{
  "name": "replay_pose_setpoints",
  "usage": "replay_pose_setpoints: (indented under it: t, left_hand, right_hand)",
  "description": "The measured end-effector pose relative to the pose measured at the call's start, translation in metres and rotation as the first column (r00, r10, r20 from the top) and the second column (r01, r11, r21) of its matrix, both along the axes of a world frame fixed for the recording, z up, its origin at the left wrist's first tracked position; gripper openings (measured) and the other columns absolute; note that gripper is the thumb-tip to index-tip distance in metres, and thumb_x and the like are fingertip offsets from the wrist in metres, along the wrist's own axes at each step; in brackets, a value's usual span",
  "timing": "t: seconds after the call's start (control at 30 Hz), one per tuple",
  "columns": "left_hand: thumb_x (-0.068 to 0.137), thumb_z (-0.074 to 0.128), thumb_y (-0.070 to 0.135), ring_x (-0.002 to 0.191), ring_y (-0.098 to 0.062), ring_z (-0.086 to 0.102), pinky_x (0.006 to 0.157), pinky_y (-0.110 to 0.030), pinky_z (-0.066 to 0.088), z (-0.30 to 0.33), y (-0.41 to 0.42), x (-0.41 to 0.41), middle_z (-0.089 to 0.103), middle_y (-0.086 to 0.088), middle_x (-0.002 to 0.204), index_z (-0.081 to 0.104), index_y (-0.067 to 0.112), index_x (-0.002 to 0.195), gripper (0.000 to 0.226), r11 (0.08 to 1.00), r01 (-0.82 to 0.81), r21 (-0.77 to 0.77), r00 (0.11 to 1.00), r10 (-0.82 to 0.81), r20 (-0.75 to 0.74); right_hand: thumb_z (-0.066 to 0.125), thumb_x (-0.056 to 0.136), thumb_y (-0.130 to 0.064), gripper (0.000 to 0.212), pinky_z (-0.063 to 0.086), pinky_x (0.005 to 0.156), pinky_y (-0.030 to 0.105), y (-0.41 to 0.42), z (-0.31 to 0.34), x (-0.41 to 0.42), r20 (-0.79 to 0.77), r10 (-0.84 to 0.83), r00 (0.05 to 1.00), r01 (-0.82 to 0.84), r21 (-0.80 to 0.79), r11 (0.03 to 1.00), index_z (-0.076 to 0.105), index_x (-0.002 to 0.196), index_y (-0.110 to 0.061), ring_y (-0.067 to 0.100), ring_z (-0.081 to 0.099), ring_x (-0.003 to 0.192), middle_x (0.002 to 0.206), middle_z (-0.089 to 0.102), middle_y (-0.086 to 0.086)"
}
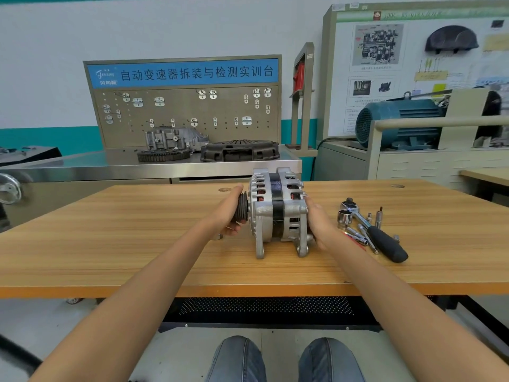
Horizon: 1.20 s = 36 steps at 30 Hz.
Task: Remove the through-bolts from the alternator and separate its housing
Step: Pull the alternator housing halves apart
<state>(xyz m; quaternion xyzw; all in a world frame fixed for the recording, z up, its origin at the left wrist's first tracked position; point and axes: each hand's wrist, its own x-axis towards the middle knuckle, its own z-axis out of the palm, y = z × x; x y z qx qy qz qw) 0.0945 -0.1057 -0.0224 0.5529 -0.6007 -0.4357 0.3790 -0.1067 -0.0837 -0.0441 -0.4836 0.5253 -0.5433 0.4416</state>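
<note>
A silver alternator (276,210) with a black middle band stands on its mounting lugs on the wooden table (137,244). Its black pulley (242,208) faces left. My left hand (230,213) grips the pulley, fingers curled around it. My right hand (319,221) holds the rear housing on the right side, with the fingers hidden behind the casing. The two housing halves sit closed together.
A ratchet (371,230) with a black handle lies right of the alternator, among sockets (344,217), extension bars and several small bits. A steel bench (154,166) with a pegboard, a clutch cover and a gear ring stands behind the table. A blue motor (399,122) sits far right.
</note>
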Motion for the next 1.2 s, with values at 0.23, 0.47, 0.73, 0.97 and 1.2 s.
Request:
replay_pose_setpoints:
  t: [0.23,0.47,0.73,0.97,1.2]
  left_hand:
    - [0.099,0.042,0.037,0.081,-0.004,0.052,0.061,-0.020,0.039,0.007,-0.005,-0.006,0.057,0.000,0.097,0.054,0.018,0.106,0.023,0.939,-0.112,-0.324,0.994,0.110,-0.023]
    - [0.098,0.026,0.056,0.056,-0.016,0.053,0.058,-0.027,0.047,0.001,0.002,-0.003,0.056,-0.005,0.065,0.054,0.013,0.079,0.055,0.998,-0.036,-0.050,0.997,0.033,-0.065]
    - [0.100,0.036,0.044,0.090,-0.016,0.056,0.082,-0.034,0.048,-0.002,0.000,-0.003,0.058,-0.009,0.107,0.053,0.017,0.113,0.034,0.962,-0.028,-0.273,0.999,0.014,-0.051]
    - [0.096,0.018,0.065,0.053,-0.014,0.048,0.049,-0.023,0.040,0.000,0.003,-0.002,0.055,-0.006,0.067,0.053,0.012,0.080,0.065,0.999,-0.004,-0.049,1.000,0.004,-0.005]
    - [0.101,0.035,0.042,0.096,-0.021,0.055,0.090,-0.038,0.046,-0.002,-0.001,-0.005,0.058,-0.010,0.110,0.053,0.012,0.119,0.039,0.958,-0.092,-0.271,0.995,0.080,-0.052]
  right_hand:
    - [0.024,0.102,-0.045,0.049,0.035,0.107,0.051,-0.001,-0.001,0.000,-0.015,0.011,1.000,-0.011,-0.007,1.000,0.061,0.118,-0.016,0.030,0.053,0.118,0.122,0.062,0.013]
    - [0.023,0.102,-0.046,0.051,0.035,0.108,0.050,-0.003,-0.002,-0.002,-0.036,0.004,0.999,-0.004,0.000,1.000,0.059,0.121,-0.016,0.029,0.053,0.118,0.124,0.061,0.013]
    - [0.023,0.102,-0.044,0.047,0.039,0.104,0.048,-0.001,0.000,-0.001,-0.016,0.008,1.000,-0.008,-0.010,1.000,0.061,0.112,-0.018,0.030,0.055,0.114,0.119,0.063,0.014]
    - [0.022,0.102,-0.045,0.052,0.035,0.108,0.050,-0.002,-0.001,-0.001,-0.022,0.010,1.000,-0.010,0.003,1.000,0.057,0.126,-0.014,0.031,0.052,0.119,0.125,0.060,0.014]
    - [0.022,0.102,-0.044,0.052,0.035,0.108,0.050,-0.001,0.000,-0.001,-0.018,0.012,1.000,-0.012,0.001,1.000,0.059,0.123,-0.013,0.031,0.053,0.117,0.123,0.061,0.015]
